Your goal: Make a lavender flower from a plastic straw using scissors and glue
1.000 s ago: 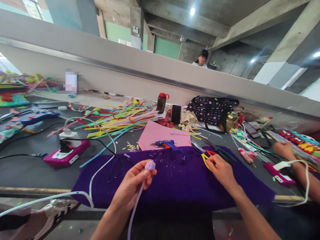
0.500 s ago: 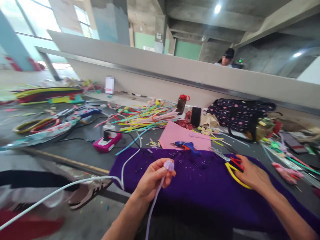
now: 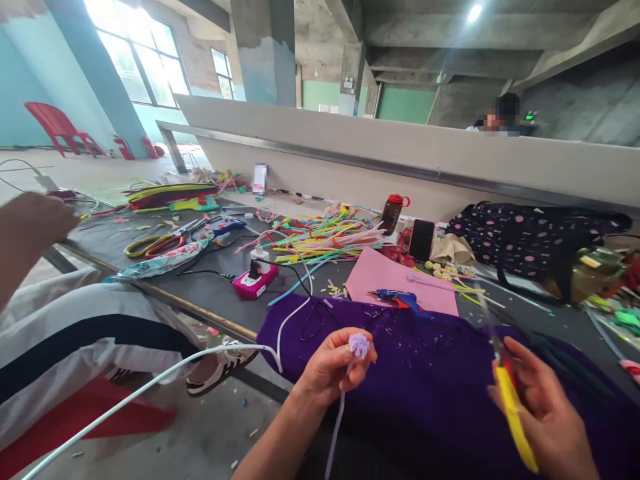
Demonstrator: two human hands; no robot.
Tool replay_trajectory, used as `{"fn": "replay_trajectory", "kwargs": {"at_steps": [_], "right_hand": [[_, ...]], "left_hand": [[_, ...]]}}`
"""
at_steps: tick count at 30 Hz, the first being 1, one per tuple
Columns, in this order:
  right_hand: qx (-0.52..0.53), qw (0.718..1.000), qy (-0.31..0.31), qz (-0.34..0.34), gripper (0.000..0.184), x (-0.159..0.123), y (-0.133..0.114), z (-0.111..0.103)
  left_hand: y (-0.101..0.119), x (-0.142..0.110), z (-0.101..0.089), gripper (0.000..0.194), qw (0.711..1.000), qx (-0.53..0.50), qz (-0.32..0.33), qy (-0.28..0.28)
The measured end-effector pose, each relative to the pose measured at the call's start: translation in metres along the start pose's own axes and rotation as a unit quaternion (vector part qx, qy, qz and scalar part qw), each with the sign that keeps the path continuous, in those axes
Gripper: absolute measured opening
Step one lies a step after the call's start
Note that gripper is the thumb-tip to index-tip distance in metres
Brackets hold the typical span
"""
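My left hand (image 3: pixel 330 370) pinches a lilac pipe cleaner whose top is coiled into a small rosette (image 3: pixel 359 344); its stem hangs down past my wrist. My right hand (image 3: pixel 547 413) is closed around scissors with yellow and red handles (image 3: pixel 510 407), lifted off the cloth, the blade blurred and pointing up. Both hands hover over a purple felt sheet (image 3: pixel 430 387) draped over the near table edge. A blue glue gun (image 3: pixel 400 298) lies on a pink sheet (image 3: pixel 395 280) just beyond the felt.
A heap of coloured pipe cleaners (image 3: pixel 320 237), a pink power strip (image 3: pixel 255 280), a brown bottle (image 3: pixel 391 212), a phone (image 3: pixel 421 240) and a dotted bag (image 3: pixel 525 237) lie on the dark table (image 3: pixel 200 287). A seated person's leg (image 3: pixel 85 333) and hand (image 3: pixel 30 227) are at left. A white cable (image 3: pixel 150 383) crosses below.
The view swung left, showing the person beside me. My right hand picked the scissors up from the felt and raised them. My left hand kept holding the rosette.
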State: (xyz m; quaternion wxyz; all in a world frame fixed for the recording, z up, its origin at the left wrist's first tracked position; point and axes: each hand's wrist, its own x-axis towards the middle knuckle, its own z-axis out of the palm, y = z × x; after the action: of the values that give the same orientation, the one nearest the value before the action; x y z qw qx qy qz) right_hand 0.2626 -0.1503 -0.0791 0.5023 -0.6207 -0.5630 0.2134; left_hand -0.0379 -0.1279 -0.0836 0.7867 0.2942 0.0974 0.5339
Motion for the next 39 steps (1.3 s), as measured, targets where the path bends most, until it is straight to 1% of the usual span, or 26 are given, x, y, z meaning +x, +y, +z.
{"fn": "replay_trajectory", "kwargs": {"at_steps": [2, 3, 4, 7, 9, 10, 13, 15, 18, 23, 25, 28, 31, 35, 39], "right_hand": [[0.025, 0.996, -0.080, 0.036, 0.087, -0.011, -0.001, 0.013], [0.039, 0.990, -0.129, 0.043, 0.092, -0.016, -0.001, 0.018], [0.049, 0.983, -0.171, 0.035, 0.095, -0.020, -0.002, 0.022], [0.050, 0.959, -0.278, -0.029, 0.099, -0.030, -0.009, 0.031], [0.006, 0.946, -0.315, -0.075, 0.095, -0.032, -0.016, 0.034], [-0.028, 0.941, -0.322, -0.097, 0.092, -0.033, -0.020, 0.036], [-0.142, 0.930, -0.306, -0.148, 0.085, -0.032, -0.026, 0.040], [-0.186, 0.918, -0.303, -0.176, 0.083, -0.032, -0.029, 0.044], [-0.203, 0.904, -0.306, -0.221, 0.082, -0.032, -0.033, 0.051], [-0.218, 0.880, -0.301, -0.295, 0.091, -0.033, -0.040, 0.054], [-0.223, 0.876, -0.297, -0.307, 0.092, -0.034, -0.041, 0.052], [-0.221, 0.871, -0.310, -0.309, 0.093, -0.035, -0.039, 0.051], [-0.217, 0.873, -0.309, -0.309, 0.093, -0.036, -0.039, 0.052], [-0.199, 0.878, -0.314, -0.302, 0.089, -0.033, -0.040, 0.058], [-0.181, 0.873, -0.319, -0.321, 0.082, -0.031, -0.043, 0.064]], "left_hand": [[0.000, -0.001, -0.003, 0.032, 1.000, 0.001, -0.004, -0.008], [-0.001, -0.002, -0.004, 0.033, 1.000, 0.000, -0.004, -0.012], [-0.001, -0.002, -0.006, 0.033, 1.000, -0.002, -0.003, -0.015], [-0.004, -0.004, -0.011, 0.028, 1.000, -0.018, 0.012, -0.022], [-0.006, -0.005, -0.014, 0.025, 0.999, -0.032, 0.026, -0.033], [-0.007, -0.005, -0.015, 0.025, 0.998, -0.039, 0.032, -0.040], [-0.010, -0.006, -0.018, 0.026, 0.996, -0.060, 0.041, -0.055], [-0.010, -0.007, -0.020, 0.026, 0.995, -0.066, 0.042, -0.058], [-0.011, -0.007, -0.020, 0.025, 0.995, -0.065, 0.042, -0.057], [-0.011, -0.008, -0.021, 0.025, 0.996, -0.064, 0.032, -0.056], [-0.011, -0.008, -0.023, 0.023, 0.996, -0.063, 0.026, -0.053], [-0.012, -0.009, -0.024, 0.023, 0.997, -0.062, 0.015, -0.046], [-0.011, -0.010, -0.022, 0.023, 0.997, -0.061, 0.007, -0.037], [-0.012, -0.010, -0.019, 0.024, 0.998, -0.058, 0.006, -0.025], [-0.013, -0.010, -0.019, 0.025, 0.999, -0.053, 0.009, -0.012]]}}
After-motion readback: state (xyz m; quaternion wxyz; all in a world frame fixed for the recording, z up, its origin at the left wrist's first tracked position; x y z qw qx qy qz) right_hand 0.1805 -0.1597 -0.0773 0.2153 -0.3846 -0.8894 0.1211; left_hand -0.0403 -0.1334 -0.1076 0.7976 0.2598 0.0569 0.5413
